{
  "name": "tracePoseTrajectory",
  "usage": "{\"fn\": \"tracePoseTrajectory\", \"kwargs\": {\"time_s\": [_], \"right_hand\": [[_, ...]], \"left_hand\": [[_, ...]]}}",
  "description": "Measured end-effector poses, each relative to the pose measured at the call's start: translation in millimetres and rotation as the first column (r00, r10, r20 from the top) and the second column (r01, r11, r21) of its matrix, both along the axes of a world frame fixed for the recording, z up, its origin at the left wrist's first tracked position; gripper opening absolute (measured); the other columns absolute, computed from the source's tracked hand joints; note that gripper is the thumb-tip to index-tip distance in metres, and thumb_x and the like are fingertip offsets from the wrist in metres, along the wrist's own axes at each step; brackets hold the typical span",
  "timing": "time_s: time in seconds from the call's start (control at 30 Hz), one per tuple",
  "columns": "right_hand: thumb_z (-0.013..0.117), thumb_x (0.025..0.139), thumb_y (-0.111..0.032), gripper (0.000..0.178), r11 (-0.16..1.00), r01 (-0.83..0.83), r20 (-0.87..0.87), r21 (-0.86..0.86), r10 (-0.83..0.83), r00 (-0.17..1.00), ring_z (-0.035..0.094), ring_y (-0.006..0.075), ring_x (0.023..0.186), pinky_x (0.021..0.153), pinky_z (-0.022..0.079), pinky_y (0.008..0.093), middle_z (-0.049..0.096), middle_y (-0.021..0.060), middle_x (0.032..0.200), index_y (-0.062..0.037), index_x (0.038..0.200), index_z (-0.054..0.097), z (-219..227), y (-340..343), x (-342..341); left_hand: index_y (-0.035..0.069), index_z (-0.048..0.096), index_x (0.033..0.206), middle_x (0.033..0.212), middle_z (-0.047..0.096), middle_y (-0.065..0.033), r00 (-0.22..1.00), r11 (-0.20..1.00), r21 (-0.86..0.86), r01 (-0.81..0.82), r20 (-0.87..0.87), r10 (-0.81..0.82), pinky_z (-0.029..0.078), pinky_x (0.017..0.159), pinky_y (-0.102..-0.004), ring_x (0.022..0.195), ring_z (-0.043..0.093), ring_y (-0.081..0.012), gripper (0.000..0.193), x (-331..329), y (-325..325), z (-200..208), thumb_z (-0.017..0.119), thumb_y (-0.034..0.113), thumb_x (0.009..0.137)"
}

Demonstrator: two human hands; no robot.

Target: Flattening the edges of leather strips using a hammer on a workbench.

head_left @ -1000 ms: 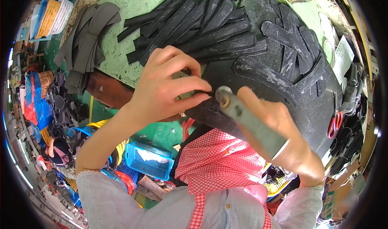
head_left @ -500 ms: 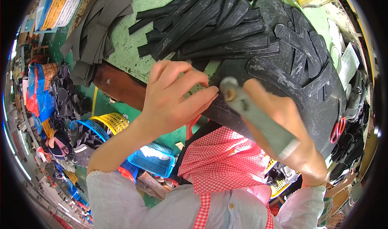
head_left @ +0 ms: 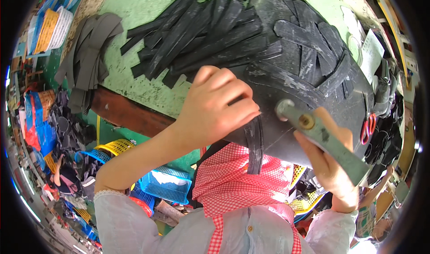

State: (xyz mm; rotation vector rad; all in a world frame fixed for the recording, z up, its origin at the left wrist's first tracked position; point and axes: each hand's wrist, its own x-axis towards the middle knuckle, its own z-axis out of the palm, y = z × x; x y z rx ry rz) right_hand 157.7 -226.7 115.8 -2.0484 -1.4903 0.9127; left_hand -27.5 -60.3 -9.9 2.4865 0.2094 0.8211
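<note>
My left hand [head_left: 214, 102] is closed over the near edge of the work surface, thumb and fingers pinching a narrow black strip [head_left: 255, 148]. The strip hangs down in front of my apron, with its upper end hidden at the fingertips. My right hand [head_left: 332, 175] is wrapped round a hammer, whose grey metal head [head_left: 329, 139] tilts over the dark board [head_left: 280, 133]. Most of its handle is hidden by the hand and head. Beyond my left hand lies a heap of black strips [head_left: 201, 34]; more chalky black strips [head_left: 309, 43] lie criss-crossed on the board.
Dark grey strips [head_left: 87, 56] drape over the left side of the green tabletop [head_left: 130, 86]. Red-handled scissors [head_left: 368, 128] rest at the board's right edge. Below left are a blue basket [head_left: 165, 186] and a yellow basket [head_left: 115, 146]. Another person's arm [head_left: 57, 171] shows at far left.
The hammer and my right hand have moved right, away from my left hand. A black strip now hangs from my left hand's fingertips. The whole view has shifted slightly.
</note>
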Motion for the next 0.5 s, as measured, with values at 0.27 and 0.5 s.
{"fn": "tracePoseTrajectory", "kwargs": {"time_s": [0.27,0.5], "right_hand": [[0.07,0.092,-0.017,0.031,0.982,-0.137,-0.171,-0.134,0.113,0.979,0.069,0.0435,0.077,0.064,0.054,0.0519,0.063,0.0192,0.08,-0.0033,0.113,0.051,-27.0,-19.8,-10.8],[0.073,0.098,-0.006,0.016,0.996,-0.03,0.021,0.081,0.028,0.999,0.071,0.0426,0.07,0.057,0.05,0.0423,0.062,0.0181,0.076,-0.001,0.105,0.06,-15.4,-4.2,-8.1]], "left_hand": [[0.02,0.08,0.092,0.088,0.066,0.0062,0.992,0.997,-0.06,0.046,-0.118,-0.053,0.04,0.079,-0.0374,0.083,0.058,-0.0187,0.029,-4.5,4.3,12.1,0.093,0.02,0.066],[0.021,0.08,0.091,0.091,0.066,0.0054,0.982,0.987,0.002,0.159,-0.103,-0.158,0.042,0.083,-0.0385,0.089,0.06,-0.0221,0.028,-6.4,16.9,11.9,0.093,0.02,0.066]]}}
